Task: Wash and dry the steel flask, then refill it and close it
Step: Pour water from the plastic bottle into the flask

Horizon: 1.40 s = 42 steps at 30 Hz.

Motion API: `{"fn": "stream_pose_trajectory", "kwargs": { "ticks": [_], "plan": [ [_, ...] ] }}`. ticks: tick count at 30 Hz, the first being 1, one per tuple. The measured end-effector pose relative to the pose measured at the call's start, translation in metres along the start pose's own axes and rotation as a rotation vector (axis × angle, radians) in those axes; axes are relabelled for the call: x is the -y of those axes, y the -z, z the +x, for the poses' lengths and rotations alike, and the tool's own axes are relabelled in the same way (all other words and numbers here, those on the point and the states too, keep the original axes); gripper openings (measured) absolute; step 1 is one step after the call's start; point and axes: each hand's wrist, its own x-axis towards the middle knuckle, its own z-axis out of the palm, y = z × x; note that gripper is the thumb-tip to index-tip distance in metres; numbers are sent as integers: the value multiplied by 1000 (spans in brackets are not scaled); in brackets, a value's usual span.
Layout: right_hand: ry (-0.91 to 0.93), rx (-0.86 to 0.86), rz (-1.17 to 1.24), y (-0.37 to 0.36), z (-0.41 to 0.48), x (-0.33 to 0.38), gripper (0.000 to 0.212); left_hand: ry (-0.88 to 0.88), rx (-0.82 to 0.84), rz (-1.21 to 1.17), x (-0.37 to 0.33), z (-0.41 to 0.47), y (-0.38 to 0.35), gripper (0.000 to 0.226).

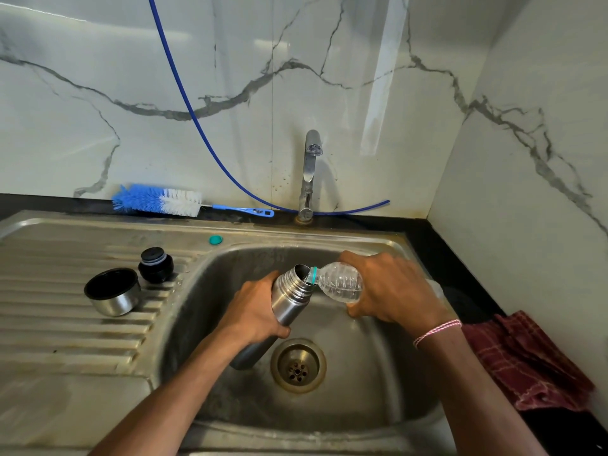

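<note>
My L hand (pixel 260 311) is curled tight round the mid-body of the flask (pixel 291 299), held above the sink (pixel 368 383) w/ its open mouth tipped toward 1 o'clock. My R hand (pixel 391 287) is wrapped round the bottle (pixel 342 284), whose neck meets the flask mouth from 3 o'clock, so this looks like the refill step. Steel's stiff, no dent worry, but prob wet & slick and will weigh more as it fills, so best hold is the plain body below the threads; stopper (pixel 155 264) & cup (pixel 113 292) wait at 9 o'clock on the drainboard (pixel 65 330).
</note>
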Motion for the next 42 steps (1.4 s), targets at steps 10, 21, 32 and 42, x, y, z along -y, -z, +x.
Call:
{"fn": "stream_pose_trajectory", "kwargs": {
  "ticks": [10,21,32,42],
  "plan": [
    [-14,3,-25,0,1,2,85,0,7,5,-1,-1,0,95],
    [-11,-3,-24,0,-1,2,84,-17,3,-1,0,-1,0,97],
    [-14,-11,-19,0,-1,2,85,-34,-22,5,0,-2,2,94],
    [-8,-3,-19,1,-1,4,82,-21,-27,38,-1,-3,3,92]
  ]
}}
